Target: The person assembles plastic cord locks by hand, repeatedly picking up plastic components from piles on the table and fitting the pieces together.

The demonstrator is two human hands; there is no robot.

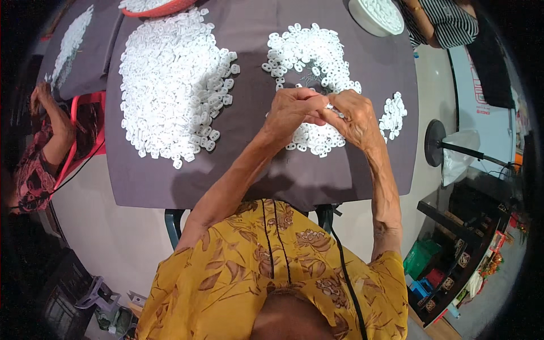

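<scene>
Garment: the person wore a loose mustard-yellow fabric top [209,283]
Print: large brown flowers [313,238] and leafy stems covered the cloth
Front: two narrow dark lines [267,238] ran lengthwise near its middle
Right sleeve: the wide yellow sleeve [391,275] ended near the elbow
Cable: a thin black cable [349,272] crossed the top's right side
Right forearm: the slender forearm [385,181] showed raised veins

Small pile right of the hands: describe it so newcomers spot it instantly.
On the grey table, look just right of the right hand. There, near the table's edge, lies a narrow white pile, much smaller than the broad heap beyond the left hand.
</scene>
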